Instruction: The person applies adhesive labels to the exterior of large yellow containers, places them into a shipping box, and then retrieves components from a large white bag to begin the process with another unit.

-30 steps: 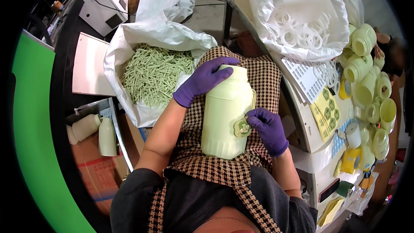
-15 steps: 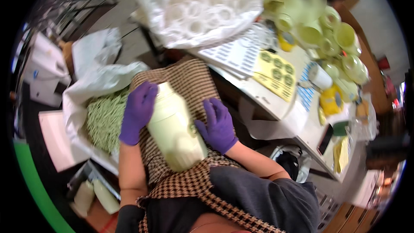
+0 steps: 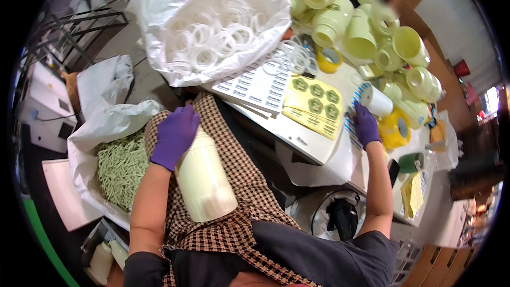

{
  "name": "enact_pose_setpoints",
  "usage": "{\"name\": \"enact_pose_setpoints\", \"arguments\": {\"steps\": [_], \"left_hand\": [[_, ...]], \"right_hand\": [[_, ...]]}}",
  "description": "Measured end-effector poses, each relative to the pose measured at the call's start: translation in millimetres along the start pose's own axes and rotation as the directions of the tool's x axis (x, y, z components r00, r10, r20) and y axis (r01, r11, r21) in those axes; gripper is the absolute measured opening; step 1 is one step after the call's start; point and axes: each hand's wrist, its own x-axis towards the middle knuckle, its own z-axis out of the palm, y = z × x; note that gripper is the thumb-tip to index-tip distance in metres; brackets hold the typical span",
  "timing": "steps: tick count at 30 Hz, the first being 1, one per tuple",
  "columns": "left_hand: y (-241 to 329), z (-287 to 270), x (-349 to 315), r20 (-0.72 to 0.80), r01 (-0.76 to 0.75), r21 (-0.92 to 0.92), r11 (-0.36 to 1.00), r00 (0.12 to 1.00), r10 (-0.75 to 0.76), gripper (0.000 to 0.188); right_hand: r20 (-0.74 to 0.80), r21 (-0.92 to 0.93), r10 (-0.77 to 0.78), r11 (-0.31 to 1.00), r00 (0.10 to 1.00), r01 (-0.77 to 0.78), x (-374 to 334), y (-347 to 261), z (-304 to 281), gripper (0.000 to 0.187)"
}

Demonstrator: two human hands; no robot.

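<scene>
A pale green plastic jug (image 3: 204,180) lies tilted on my lap, on a brown checked cloth. My left hand (image 3: 174,136), in a purple glove, grips the jug's upper end. My right hand (image 3: 365,124), also gloved, reaches out to the table and touches a strip of small blue-and-white stickers coming off a white roll (image 3: 376,100); its fingers rest on the strip beside the roll. A yellow sheet of round green stickers (image 3: 313,104) lies just left of that hand.
A white bag of white plastic rings (image 3: 212,32) sits at the table's far left. Many pale green jugs (image 3: 361,32) pile up at the back. A bag of green plastic pieces (image 3: 122,167) stands left of my lap. A yellow tape roll (image 3: 329,59) and white label sheets (image 3: 255,86) lie on the table.
My right hand has left the jug and reached right to the sticker roll on the table. My view has swung toward the table. The left hand still holds the jug.
</scene>
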Motion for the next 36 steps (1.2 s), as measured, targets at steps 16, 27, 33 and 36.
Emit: {"name": "enact_pose_setpoints", "arguments": {"steps": [16,27,33,36], "left_hand": [[76.5,22.3,95.6,0.372,-0.59,0.03,0.807,0.755,0.539,0.029],[58.1,36.1,91.3,0.286,-0.516,-0.206,0.831,0.781,0.556,0.043],[54.8,36.1,91.0,0.313,-0.519,-0.17,0.838,0.778,0.545,0.04],[55.2,38.3,93.1,0.328,-0.518,-0.172,0.838,0.772,0.544,0.036]], "right_hand": [[-0.341,0.284,-0.184,0.914,0.922,0.288,6.2,-130.5,-48.3,0.044],[-0.131,0.193,-0.433,0.871,0.892,0.451,52.5,-232.0,-6.8,0.021],[-0.126,0.251,-0.374,0.884,0.919,0.395,56.3,-240.4,0.4,0.017],[-0.167,0.172,-0.352,0.909,0.921,0.379,60.7,-244.5,11.1,0.018]]}}
